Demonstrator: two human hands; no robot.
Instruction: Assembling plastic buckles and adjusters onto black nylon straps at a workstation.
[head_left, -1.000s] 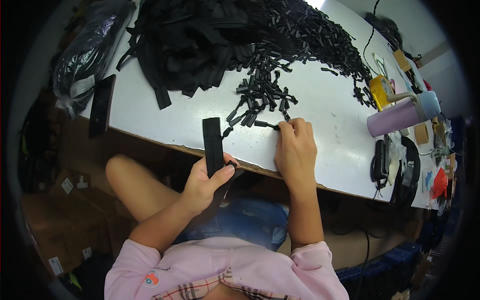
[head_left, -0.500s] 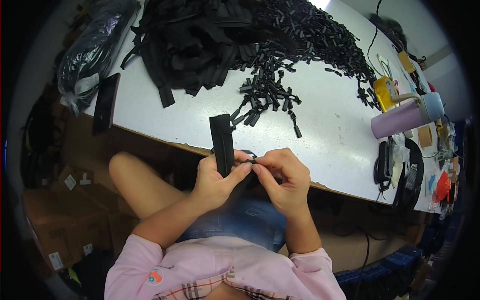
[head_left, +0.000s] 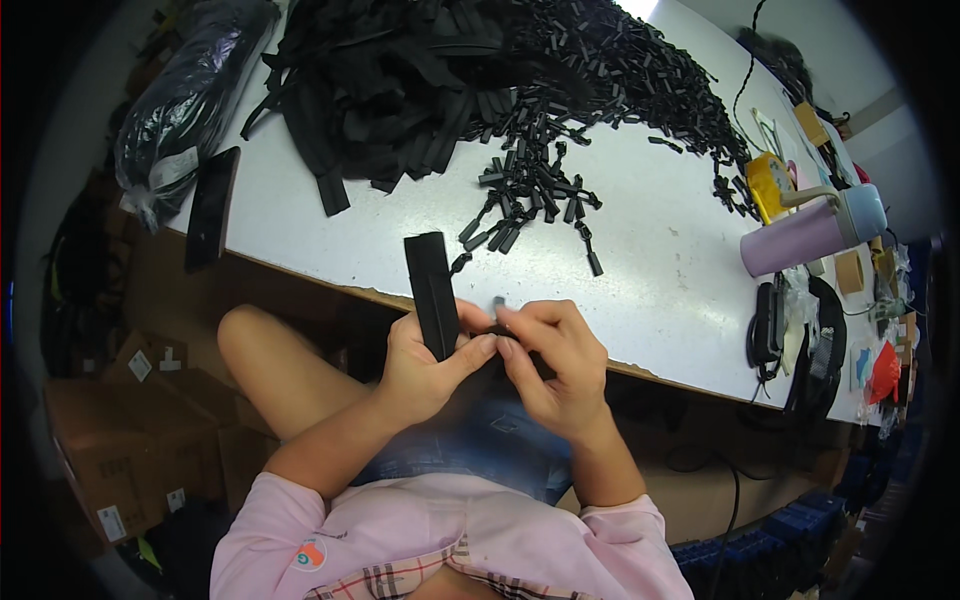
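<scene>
My left hand (head_left: 420, 375) is closed on a black zipper strip (head_left: 431, 295). One flat end of it stands up past the fingers toward the table, and the rest passes between my fingertips. My right hand (head_left: 556, 362) meets the left at the fingertips, thumb and forefinger pinched. A small dark piece, apparently a zipper slider with its pull, shows between them; it is blurred and partly covered. On the white table beyond lie loose black zipper sliders (head_left: 528, 185) with long pulls. A single zipper slider (head_left: 461, 263) lies just beyond the upright strip end.
A heap of black zipper strips (head_left: 385, 90) lies at the back left, beside a large pile of sliders (head_left: 640, 65). Left stand a plastic-wrapped bundle (head_left: 185, 110) and a phone (head_left: 212, 208) at the edge. Right is a lilac bottle (head_left: 800, 237); cardboard boxes (head_left: 150, 430) sit below left.
The strip's upright end has shifted slightly left and turned its flat face more to view. Both hands moved slightly left, and a blurred greyish piece now shows above the right fingertips.
</scene>
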